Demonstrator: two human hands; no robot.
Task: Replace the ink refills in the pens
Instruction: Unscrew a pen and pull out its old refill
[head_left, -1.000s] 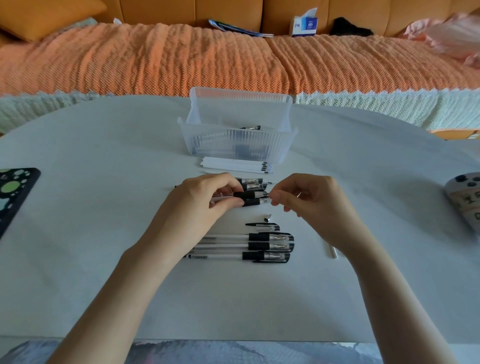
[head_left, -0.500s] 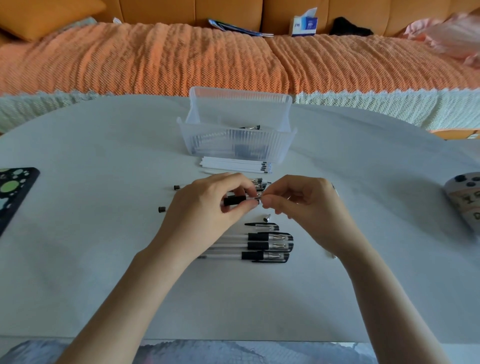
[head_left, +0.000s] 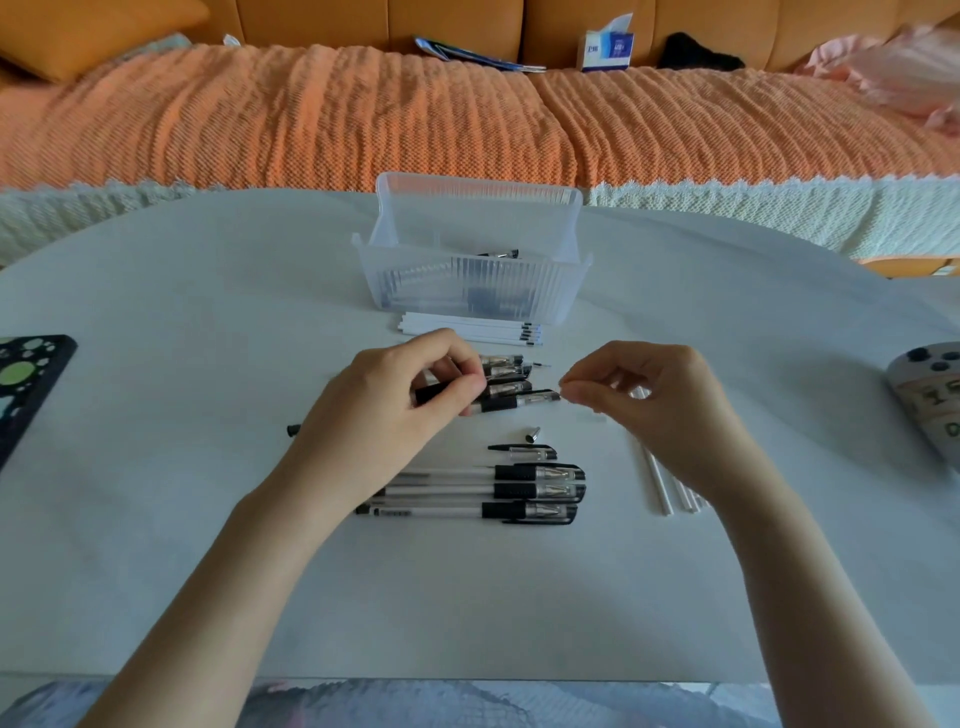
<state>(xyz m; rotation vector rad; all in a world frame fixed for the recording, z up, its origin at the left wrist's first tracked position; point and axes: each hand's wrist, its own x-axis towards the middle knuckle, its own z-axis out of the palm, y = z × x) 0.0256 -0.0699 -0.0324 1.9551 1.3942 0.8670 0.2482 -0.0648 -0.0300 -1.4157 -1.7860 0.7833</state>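
Gripping a pen above the tabletop, the left hand is clamped; its tip is pinched by the right hand. Unscrewing seems underway; next, the refill must be drawn out.

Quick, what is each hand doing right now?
Left hand: closed, holding a pen by its barrel.
Right hand: fingertips pinched at the pen's tip end; what they hold cannot be told.

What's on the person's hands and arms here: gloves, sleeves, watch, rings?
Nothing. The left hand and right hand are bare, with no gloves, and no rings are visible. Both forearms are uncovered right down to the frame's bottom edge: no sleeves, watch or wristband show. Nails look short and unpainted.
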